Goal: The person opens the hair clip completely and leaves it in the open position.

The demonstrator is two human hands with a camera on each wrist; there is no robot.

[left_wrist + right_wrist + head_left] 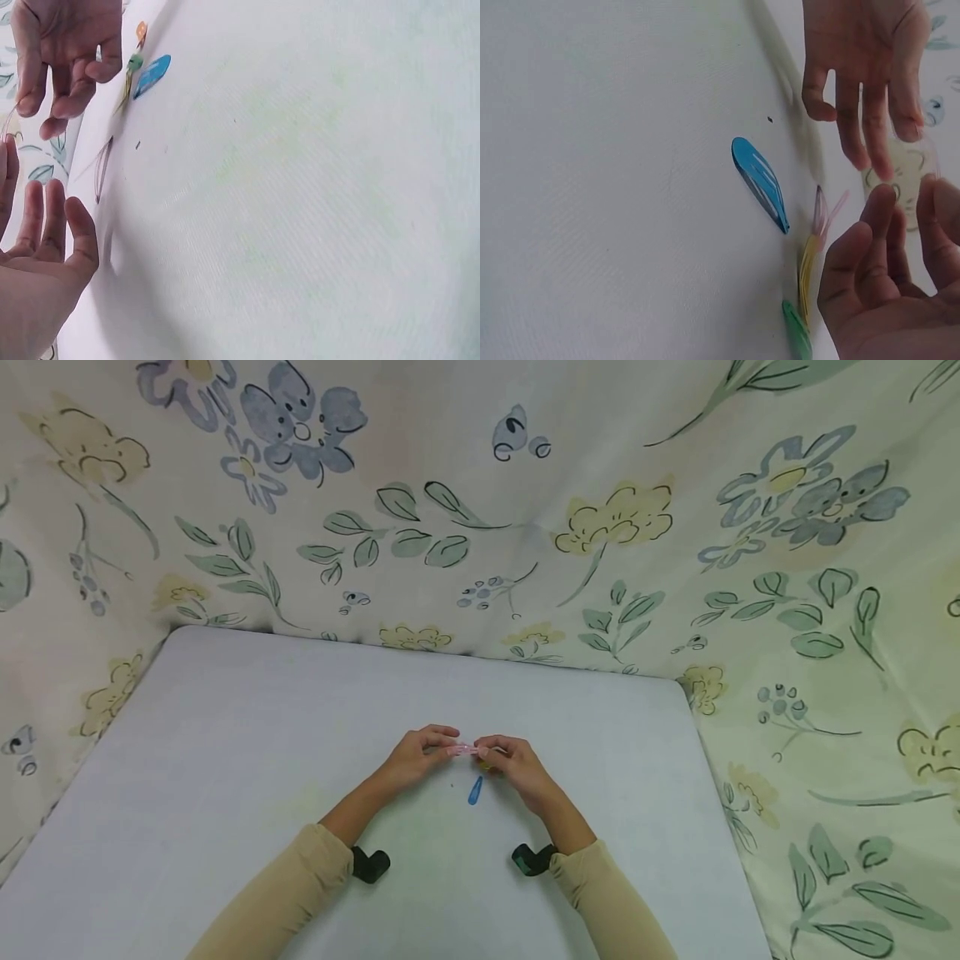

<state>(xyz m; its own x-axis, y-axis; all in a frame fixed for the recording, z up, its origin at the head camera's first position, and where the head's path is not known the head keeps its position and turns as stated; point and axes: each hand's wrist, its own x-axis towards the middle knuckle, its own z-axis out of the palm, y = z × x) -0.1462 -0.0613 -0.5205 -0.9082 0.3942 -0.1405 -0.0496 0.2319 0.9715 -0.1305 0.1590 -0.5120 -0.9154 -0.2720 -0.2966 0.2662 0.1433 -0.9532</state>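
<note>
Between the fingertips of both hands is a thin, glinting pink piece, whose exact kind I cannot tell. My left hand pinches its left end and my right hand its right end. In the left wrist view it appears as a fine, see-through curve at the frame's edge. Just below the hands, a blue snap hair clip lies on the white table. Beside it, near the right hand, are a yellow hair clip, a green hair clip and a pinkish hair clip.
An orange piece lies past the green clip in the left wrist view. A tiny dark speck is near the blue clip. The white tabletop meets a flower-printed cloth at its back and sides. Black wrist cameras jut inward from both sleeves.
</note>
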